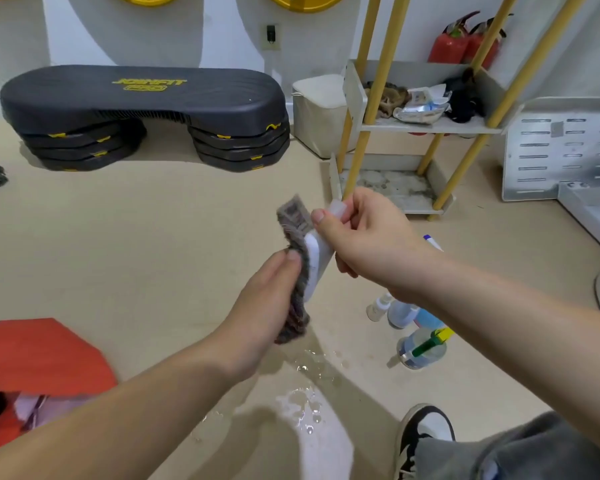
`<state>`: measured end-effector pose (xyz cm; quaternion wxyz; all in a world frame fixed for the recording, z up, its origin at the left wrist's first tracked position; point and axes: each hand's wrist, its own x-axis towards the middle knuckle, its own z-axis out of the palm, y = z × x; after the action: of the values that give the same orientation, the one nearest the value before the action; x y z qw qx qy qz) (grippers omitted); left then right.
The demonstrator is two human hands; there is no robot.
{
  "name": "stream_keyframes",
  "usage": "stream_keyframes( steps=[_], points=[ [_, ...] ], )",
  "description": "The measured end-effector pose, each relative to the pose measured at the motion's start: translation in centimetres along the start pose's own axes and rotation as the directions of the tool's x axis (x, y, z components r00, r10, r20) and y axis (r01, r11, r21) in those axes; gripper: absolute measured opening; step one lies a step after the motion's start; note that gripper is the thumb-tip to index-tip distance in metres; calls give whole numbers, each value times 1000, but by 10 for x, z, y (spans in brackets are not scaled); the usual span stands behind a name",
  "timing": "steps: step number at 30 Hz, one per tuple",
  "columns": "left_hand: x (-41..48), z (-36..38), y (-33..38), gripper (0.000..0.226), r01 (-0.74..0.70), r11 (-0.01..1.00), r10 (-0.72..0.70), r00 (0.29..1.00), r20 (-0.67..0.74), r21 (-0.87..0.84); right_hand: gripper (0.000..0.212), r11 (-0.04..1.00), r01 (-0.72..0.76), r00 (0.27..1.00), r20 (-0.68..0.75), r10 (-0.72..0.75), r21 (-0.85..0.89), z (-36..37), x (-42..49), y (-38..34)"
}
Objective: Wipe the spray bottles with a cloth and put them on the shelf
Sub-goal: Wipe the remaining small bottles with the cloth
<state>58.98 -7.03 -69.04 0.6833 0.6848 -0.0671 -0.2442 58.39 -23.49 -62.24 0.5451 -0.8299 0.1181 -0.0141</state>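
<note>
At the frame's centre the right hand [364, 233] grips a white spray bottle [315, 261], held in the air. The left hand [267, 292] clutches a grey cloth [294, 220] against the bottle's side. Other spray bottles [420, 344] stand on the floor at lower right, with spilled water [302, 403] below centre. The yellow-posted shelf [430, 128] stands upper right. A black step platform [142, 98] at upper left reads "JOINFIT".

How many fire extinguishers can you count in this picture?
2. The left extinguisher stands behind the shelf at top right; the right extinguisher is beside it, partly covered by a yellow pole. More may be hidden.
</note>
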Motion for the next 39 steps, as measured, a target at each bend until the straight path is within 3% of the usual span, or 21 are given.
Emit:
stream_keyframes(
  steps=[1,2,4,6,9,12,18,24,28,33,37,39],
  points=[
    [2,-1,0,39,177,960,-167,984,66,-216,37,1000,12,1000,-15,-12,-10,0,-2,0],
    [4,-3,0,45,308,858,-272,951,145,-410,38,1000,18,1000,-22,-18,-22,-1,-4,0],
    [4,-3,5,47,409,698,-337,912,233,-588,38,999,17,1000,-19,-18,-39,-5,-9,3],
    [-2,0,7,40,424,760,-377,905,198,-492,37,997,24,1000,-9,-25,-75,-8,-17,6],
    [-14,6,4,31,371,926,-372,928,-5,-77,29,977,60,998,-6,-63,-202,-10,-28,12],
    [-20,5,1,28,320,944,-314,946,-81,79,28,953,42,997,-47,-58,-300,-11,-35,21],
    [-20,-10,-3,17,294,955,-287,948,-139,35,26,862,-65,996,-84,26,-503,-13,-42,61],
    [-7,-16,-30,34,387,908,-365,919,-153,161,21,772,-182,975,-11,222,-609,-9,1,109],
    [25,-14,-51,49,426,899,-400,893,-208,102,11,622,-193,934,52,353,-759,-17,22,146],
    [55,9,-96,19,528,849,-522,839,-155,-1,24,482,-193,897,45,440,-855,-27,60,182],
    [78,14,-124,1,524,851,-518,832,-199,-26,17,466,-235,899,-8,438,-853,-11,78,226],
    [88,14,-137,7,542,840,-535,818,-209,-30,17,464,-246,914,-44,403,-851,-2,81,246]
  ],
)
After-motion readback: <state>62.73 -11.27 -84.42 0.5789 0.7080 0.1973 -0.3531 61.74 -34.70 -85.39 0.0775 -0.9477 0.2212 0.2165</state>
